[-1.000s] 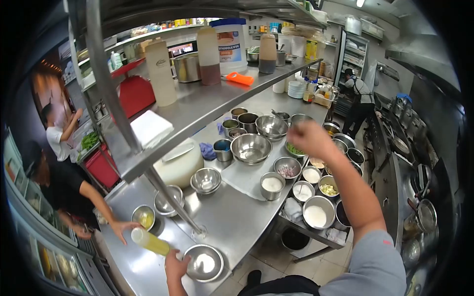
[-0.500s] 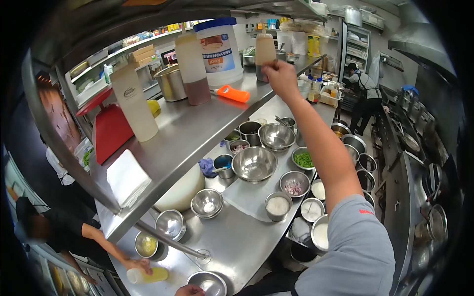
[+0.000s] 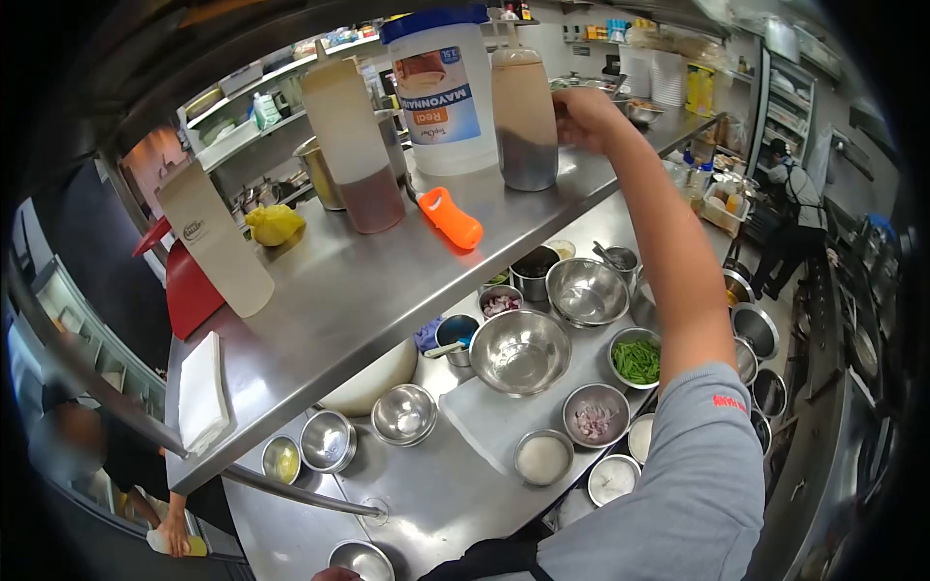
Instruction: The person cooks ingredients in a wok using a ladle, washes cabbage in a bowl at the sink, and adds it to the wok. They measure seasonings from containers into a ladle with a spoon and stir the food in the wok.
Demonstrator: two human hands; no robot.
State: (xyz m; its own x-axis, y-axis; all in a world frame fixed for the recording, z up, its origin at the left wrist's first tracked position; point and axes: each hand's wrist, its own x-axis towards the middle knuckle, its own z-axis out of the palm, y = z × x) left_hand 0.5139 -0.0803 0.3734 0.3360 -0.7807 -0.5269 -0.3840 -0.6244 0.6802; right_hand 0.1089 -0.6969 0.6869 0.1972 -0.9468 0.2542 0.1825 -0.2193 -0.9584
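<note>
My right hand [image 3: 588, 118] is stretched over the steel shelf, curled against the right side of a clear squeeze bottle [image 3: 526, 116] with dark liquid at its bottom. The bottle stands upright, and it hides my fingertips. Beside it are a mayonnaise tub [image 3: 448, 107] with a blue lid and a knife with an orange handle [image 3: 450, 221]. Another squeeze bottle [image 3: 373, 198] holds reddish liquid. Only a sliver of my left hand [image 3: 335, 574] shows at the bottom edge, next to a steel bowl [image 3: 362, 560]; its fingers are mostly out of sight.
White napkins [image 3: 201, 392], a red scale [image 3: 194, 290] and a pale bottle [image 3: 215, 242] occupy the shelf's left end. Below are several steel bowls, one with green vegetables [image 3: 635, 360], another with chopped onion [image 3: 595, 418]. A co-worker's hand [image 3: 174, 535] holds a yellow bottle at lower left.
My view has shifted closer to the shelf. The dark-liquid bottle now stands nearer me, beside the tub, with my right hand at its side. The co-worker's yellow bottle has left the counter.
</note>
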